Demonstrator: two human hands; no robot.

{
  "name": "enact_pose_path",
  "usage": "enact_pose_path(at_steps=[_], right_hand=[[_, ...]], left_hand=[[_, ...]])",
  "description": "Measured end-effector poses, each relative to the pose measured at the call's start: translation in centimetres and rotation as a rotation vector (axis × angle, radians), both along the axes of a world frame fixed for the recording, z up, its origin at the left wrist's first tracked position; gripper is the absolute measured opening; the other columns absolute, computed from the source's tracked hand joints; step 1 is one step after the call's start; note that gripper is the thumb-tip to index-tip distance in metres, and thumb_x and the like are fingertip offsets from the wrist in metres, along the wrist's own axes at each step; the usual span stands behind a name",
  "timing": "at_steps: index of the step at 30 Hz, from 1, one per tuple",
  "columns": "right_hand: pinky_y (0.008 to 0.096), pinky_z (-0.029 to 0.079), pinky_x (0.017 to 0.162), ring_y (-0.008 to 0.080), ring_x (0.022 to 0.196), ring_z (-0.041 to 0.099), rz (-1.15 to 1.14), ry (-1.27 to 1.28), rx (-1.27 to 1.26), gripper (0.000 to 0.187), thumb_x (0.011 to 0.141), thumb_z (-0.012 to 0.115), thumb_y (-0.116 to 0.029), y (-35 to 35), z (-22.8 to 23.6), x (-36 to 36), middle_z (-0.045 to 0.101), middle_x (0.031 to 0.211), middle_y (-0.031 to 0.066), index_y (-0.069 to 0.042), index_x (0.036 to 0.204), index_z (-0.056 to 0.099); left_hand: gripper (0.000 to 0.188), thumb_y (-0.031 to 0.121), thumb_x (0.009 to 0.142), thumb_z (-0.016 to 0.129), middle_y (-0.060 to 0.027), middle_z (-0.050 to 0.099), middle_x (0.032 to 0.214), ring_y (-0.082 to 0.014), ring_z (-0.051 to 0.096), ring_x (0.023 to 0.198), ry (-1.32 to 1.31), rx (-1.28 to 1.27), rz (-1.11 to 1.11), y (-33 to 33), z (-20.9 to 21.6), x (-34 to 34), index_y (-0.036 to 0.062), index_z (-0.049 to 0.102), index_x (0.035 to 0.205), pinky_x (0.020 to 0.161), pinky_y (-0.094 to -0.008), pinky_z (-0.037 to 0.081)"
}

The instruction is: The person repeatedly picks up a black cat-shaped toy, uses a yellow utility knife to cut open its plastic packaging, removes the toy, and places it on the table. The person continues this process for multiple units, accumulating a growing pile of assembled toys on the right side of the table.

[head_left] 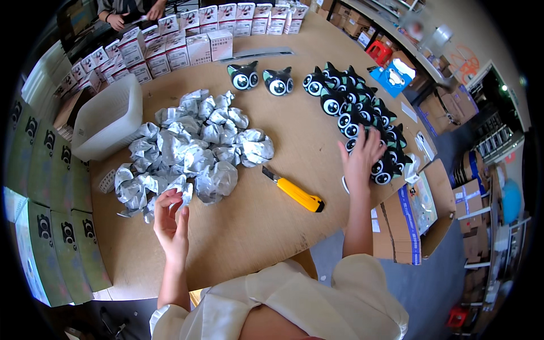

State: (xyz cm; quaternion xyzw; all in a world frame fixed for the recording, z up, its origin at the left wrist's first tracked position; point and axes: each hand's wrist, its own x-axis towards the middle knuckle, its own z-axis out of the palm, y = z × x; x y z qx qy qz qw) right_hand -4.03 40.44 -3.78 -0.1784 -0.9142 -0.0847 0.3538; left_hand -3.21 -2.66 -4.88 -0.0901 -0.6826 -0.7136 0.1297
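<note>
My left hand (171, 224) hovers at the near edge of a heap of crumpled silver wrapped bundles (187, 147), its fingers curled and apart from the thumb, with no object visible between them. On the right, my right hand (361, 158) reaches over a cluster of black cat-head figures (331, 102) with big round eyes; its fingers are spread over one of them, and whether they touch it is hard to tell. Two more cat heads, a left one (243, 76) and a right one (278, 82), stand apart at the far middle. A yellow utility knife (297, 192) with its blade out lies between my hands.
A white plastic bin (110, 119) stands left of the heap, beside stacked green boxes (48, 164). Rows of small white boxes (175, 51) line the far edge, where another person's hands (116, 21) show. An open cardboard box (396, 226) sits beyond the table's right edge.
</note>
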Motion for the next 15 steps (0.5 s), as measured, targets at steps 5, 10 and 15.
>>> enact_pose_path(at_steps=[5, 10, 15], right_hand=[[0.0432, 0.036, 0.107, 0.0401, 0.128, 0.042, 0.611, -0.118, -0.452, 0.071, 0.080, 0.075, -0.019, -2.6, 0.4, -11.3, 0.043, 0.136, 0.0252, -0.002, 0.138, 0.039], [0.0451, 0.034, 0.109, 0.0451, 0.133, 0.035, 0.643, -0.148, -0.483, 0.091, 0.074, 0.080, -0.026, -3.7, -2.5, -21.5, 0.032, 0.143, 0.0304, -0.010, 0.146, 0.026], [0.0495, 0.023, 0.114, 0.0492, 0.142, 0.013, 0.463, -0.219, -0.676, 0.111, 0.067, 0.086, -0.027, -4.8, -2.9, -26.0, 0.015, 0.149, 0.0378, -0.024, 0.152, 0.016]], left_hand=[[0.015, -0.007, 0.082, 0.061, -0.0126, 0.054, 0.111, -0.0236, 0.056, 0.104, 0.251, -0.242, 0.164, 0.2, -0.8, 0.1, -0.0009, 0.060, 0.095, 0.092, -0.0354, 0.046], [0.011, -0.008, 0.079, 0.063, -0.0130, 0.058, 0.102, -0.0250, 0.058, 0.098, 0.261, -0.349, 0.248, -0.4, -0.4, 0.0, -0.0008, 0.062, 0.088, 0.088, -0.0339, 0.047], [0.012, -0.008, 0.078, 0.064, -0.0127, 0.059, 0.101, -0.0249, 0.059, 0.096, 0.219, -0.318, 0.241, -0.5, -0.9, -0.2, -0.0001, 0.062, 0.088, 0.085, -0.0339, 0.047]])
